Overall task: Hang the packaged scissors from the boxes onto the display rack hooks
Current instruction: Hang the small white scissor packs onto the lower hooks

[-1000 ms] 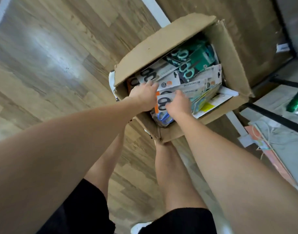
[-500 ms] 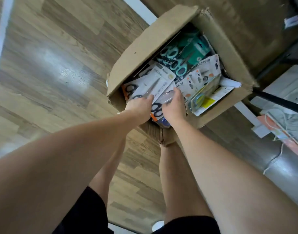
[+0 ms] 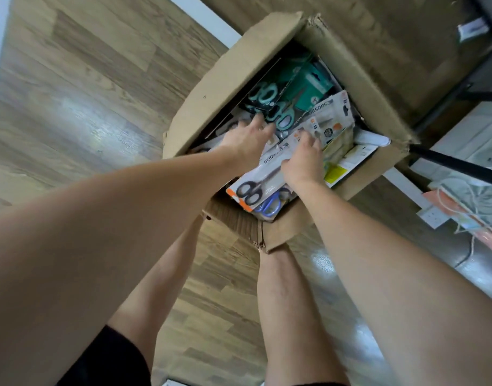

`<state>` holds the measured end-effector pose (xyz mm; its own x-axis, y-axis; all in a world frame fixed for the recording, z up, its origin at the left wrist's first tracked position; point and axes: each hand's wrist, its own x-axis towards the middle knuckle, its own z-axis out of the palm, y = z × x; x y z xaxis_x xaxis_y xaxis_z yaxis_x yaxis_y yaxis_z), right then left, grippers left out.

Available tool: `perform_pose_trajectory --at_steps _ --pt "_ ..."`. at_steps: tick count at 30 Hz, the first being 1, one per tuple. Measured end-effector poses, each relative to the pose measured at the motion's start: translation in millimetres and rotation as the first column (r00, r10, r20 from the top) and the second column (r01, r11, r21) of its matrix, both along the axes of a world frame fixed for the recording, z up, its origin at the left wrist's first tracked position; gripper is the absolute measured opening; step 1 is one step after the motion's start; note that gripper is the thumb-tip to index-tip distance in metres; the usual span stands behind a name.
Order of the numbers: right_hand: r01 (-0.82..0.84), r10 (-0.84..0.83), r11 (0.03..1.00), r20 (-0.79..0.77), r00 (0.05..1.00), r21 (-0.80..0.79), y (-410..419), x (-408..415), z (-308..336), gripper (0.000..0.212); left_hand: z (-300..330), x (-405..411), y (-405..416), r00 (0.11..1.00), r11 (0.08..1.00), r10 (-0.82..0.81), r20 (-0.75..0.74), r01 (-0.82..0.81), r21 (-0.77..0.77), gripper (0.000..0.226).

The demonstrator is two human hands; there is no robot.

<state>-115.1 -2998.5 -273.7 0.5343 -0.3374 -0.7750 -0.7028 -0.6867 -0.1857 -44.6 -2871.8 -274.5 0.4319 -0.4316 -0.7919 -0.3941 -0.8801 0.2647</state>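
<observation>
Cardboard box (image 3: 233, 79) on floor. White scissors pack (image 3: 270, 174) pinched by right hand (image 3: 303, 162); long axis 7–1 o'clock, handles twd 7. Left hand (image 3: 247, 137) released, fingers spread on teal packs (image 3: 289, 96) at 1 o'clock. Rack not seen.

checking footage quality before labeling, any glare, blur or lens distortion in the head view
Head view: pale window glare smears the wood floor; wide-angle stretch balloons the forearms near the frame edges; the left hand is slightly motion-soft; "SCISSORS" print stays readable on the white scissors pack under the right hand; the cardboard box interior is dim at its far end.
</observation>
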Motion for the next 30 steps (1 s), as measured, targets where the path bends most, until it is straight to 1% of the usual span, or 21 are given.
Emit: perform_pose_trajectory --at_steps 2,6,8,9,11,13,14,15,16,18,20,23,25,28,30 --pt "-0.037 0.037 0.999 -0.017 0.999 -0.019 -0.5 -1.3 -3.4 0.063 -4.2 2.3 -1.9 0.996 0.996 -0.086 0.001 0.086 0.022 0.079" --pt "-0.116 0.114 0.992 -0.053 0.992 -0.046 1.5 -6.7 -8.4 0.052 -8.2 4.4 -1.9 0.984 0.984 -0.177 0.028 0.177 0.03 0.073" --pt "-0.111 0.107 0.991 -0.056 0.993 -0.076 2.5 -7.5 -7.6 0.051 -3.5 4.9 -4.3 0.977 0.977 -0.213 0.031 0.213 0.011 0.072" --pt "-0.091 0.086 0.992 -0.059 0.995 -0.083 2.8 -7.8 -6.4 0.05 0.4 4.3 -6.1 0.969 0.971 -0.24 0.056 0.24 -0.003 0.072" --pt "-0.063 0.058 0.995 -0.065 0.996 -0.08 2.5 -8.5 -3.5 0.043 10.4 1.1 -9.6 0.932 0.945 -0.319 0.173 0.326 -0.017 0.066" --pt "-0.099 0.093 0.993 -0.087 0.992 -0.06 3.0 -9.9 2.3 0.034 17.8 -3.3 -9.5 0.865 0.908 -0.395 0.31 0.42 -0.014 0.053" --pt "-0.125 0.121 0.992 -0.111 0.986 -0.028 3.8 -10.6 7.4 0.032 22.0 -5.4 -8.1 0.832 0.886 -0.433 0.347 0.464 -0.005 0.046" --pt "-0.132 0.133 0.991 -0.14 0.981 0.015 4.7 -11.2 13.2 0.032 27.2 -7.8 -5.7 0.809 0.866 -0.471 0.352 0.5 0.01 0.04" --pt "-0.129 0.138 0.99 -0.172 0.975 0.057 5.8 -12.4 19.6 0.034 33.8 -10.2 -2.3 0.808 0.858 -0.494 0.322 0.514 0.026 0.039" --pt "-0.109 0.133 0.986 -0.207 0.969 0.123 9.0 -15.5 33.9 0.034 49.0 -16.3 5.4 0.862 0.881 -0.471 0.186 0.47 0.052 0.048" --pt "-0.072 0.105 0.983 -0.193 0.975 0.17 14.1 -17.0 50.4 0.03 66.6 -22.5 13.3 0.901 0.907 -0.42 0.108 0.416 0.061 0.052" --pt "-0.049 0.088 0.975 -0.173 0.981 0.218 21.8 -17.6 74.6 0.026 90.6 -27.8 31.5 0.932 0.933 -0.358 0.055 0.356 0.048 0.043" --pt "-0.028 0.06 0.975 -0.143 0.988 0.22 27.2 -16.1 94.4 0.018 108.6 -29.2 44.4 0.953 0.952 -0.302 0.01 0.301 0.05 0.036" --pt "0.005 0.01 0.975 -0.07 0.997 0.22 32.5 -8.5 135.6 0.006 144.5 -25.2 55.7 0.977 0.977 -0.212 0.011 0.212 0.022 0.032" --pt "-0.026 0.035 0.977 -0.039 0.999 0.212 32.0 -1.8 166.8 0.003 174.6 -17.7 58.5 0.992 0.992 -0.122 0.018 0.122 0.019 0.03"
